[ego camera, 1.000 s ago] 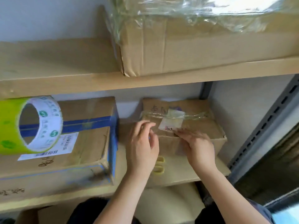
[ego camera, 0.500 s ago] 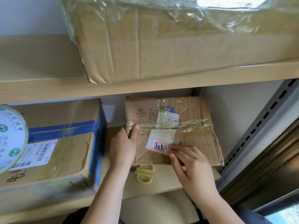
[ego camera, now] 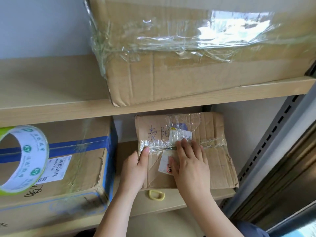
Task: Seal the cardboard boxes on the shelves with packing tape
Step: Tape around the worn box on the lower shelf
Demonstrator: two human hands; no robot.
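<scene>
The small cardboard box [ego camera: 201, 161] sits on the lower shelf [ego camera: 172, 202], a strip of clear tape [ego camera: 212, 142] running across its top. The left hand [ego camera: 136, 166] grips the box's left edge, thumb pressed on the tape end. The right hand [ego camera: 189, 161] lies flat, fingers straight, pressing the tape and a white label [ego camera: 165, 162]. A yellow scissors handle [ego camera: 156, 195] pokes out beneath the box. Left of it stands a blue-taped box [ego camera: 71, 168]; a tape roll [ego camera: 22, 159] shows at the far left. Above, 1 plastic-wrapped box [ego camera: 188, 62] occupies the upper shelf [ego camera: 51, 108].
</scene>
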